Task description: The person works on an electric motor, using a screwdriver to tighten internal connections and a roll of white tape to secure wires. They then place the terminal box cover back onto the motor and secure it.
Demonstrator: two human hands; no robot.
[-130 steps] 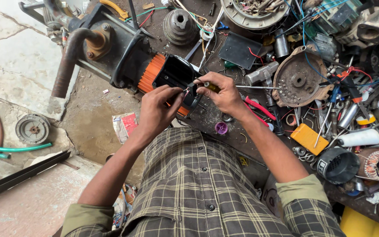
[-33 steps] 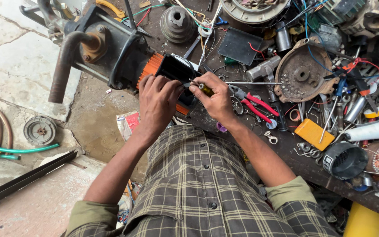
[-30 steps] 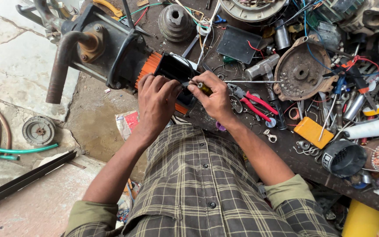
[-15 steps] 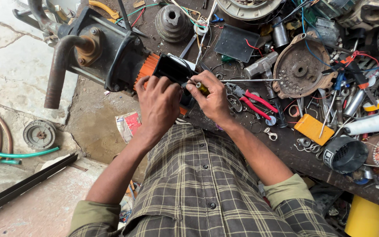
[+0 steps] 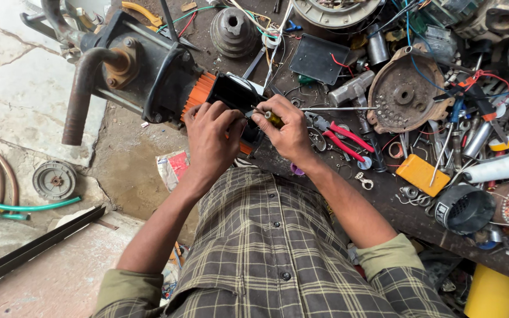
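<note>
A water pump with a black body and an orange finned motor (image 5: pixel 166 82) lies on the edge of the workbench (image 5: pixel 407 218). A black terminal box (image 5: pixel 234 94) sits on the motor. My left hand (image 5: pixel 210 135) rests on the motor and box, fingers pressed against the black cover. My right hand (image 5: pixel 287 129) grips a screwdriver with a yellow and black handle (image 5: pixel 271 118), its tip pointing left at the terminal box. The screwdriver tip is hidden between my hands.
Red-handled pliers (image 5: pixel 349 138), a rusty round end cover (image 5: pixel 405 97), a pulley (image 5: pixel 231 29), a black flat cover (image 5: pixel 319 56), an orange box (image 5: pixel 422 174), a black cup-shaped part (image 5: pixel 463 209) and several loose tools crowd the bench. A green hose (image 5: pixel 25 206) and a metal disc (image 5: pixel 54 179) lie on the concrete floor.
Both hands have stayed on the terminal box with small shifts. My left hand moved from the side onto the box over the last seconds. The view drifted slightly.
</note>
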